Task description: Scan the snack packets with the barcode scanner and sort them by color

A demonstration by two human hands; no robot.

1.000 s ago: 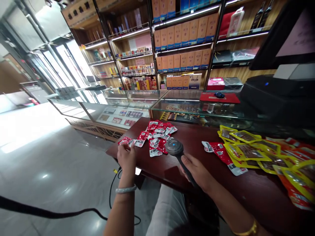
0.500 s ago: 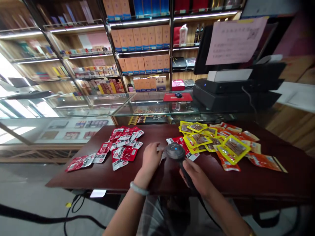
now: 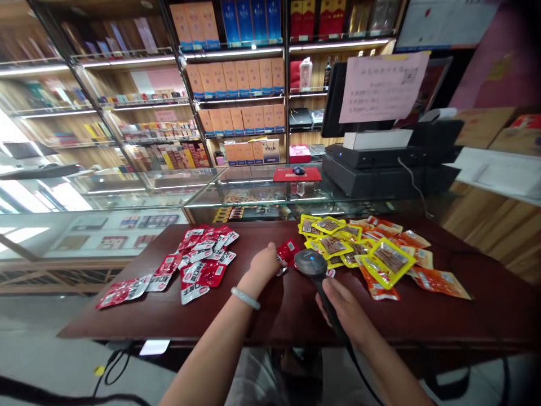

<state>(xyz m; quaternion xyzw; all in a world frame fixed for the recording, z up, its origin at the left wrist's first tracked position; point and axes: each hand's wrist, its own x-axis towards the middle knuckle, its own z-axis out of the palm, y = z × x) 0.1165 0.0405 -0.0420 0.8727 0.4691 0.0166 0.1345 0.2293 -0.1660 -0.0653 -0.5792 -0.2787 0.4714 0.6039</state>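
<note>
My left hand [image 3: 266,262], with a pale bangle at its wrist, is closed on the near edge of a small red snack packet [image 3: 288,251]; its fingertips are partly hidden. My right hand [image 3: 343,307] is wrapped round the handle of a black barcode scanner [image 3: 310,263]. The scanner's head is just right of the red packet, and its cable runs down toward me. Part of another packet [image 3: 331,273] shows behind the scanner. A pile of red and silver packets [image 3: 203,273] lies to the left, and yellow packets [image 3: 333,245] lie to the right.
Orange packets [image 3: 439,282] lie among and beyond the yellow ones on the dark red table [image 3: 253,327]. Behind it stand a glass counter [image 3: 253,194], a mouse on a red mat [image 3: 281,174] and a black till [image 3: 359,175]. Cables [image 3: 112,366] hang at the lower left.
My left hand has moved forward, and a red packet now shows at its fingers. The scanner stays in my right hand, a little farther right in view. The view has shifted slightly.
</note>
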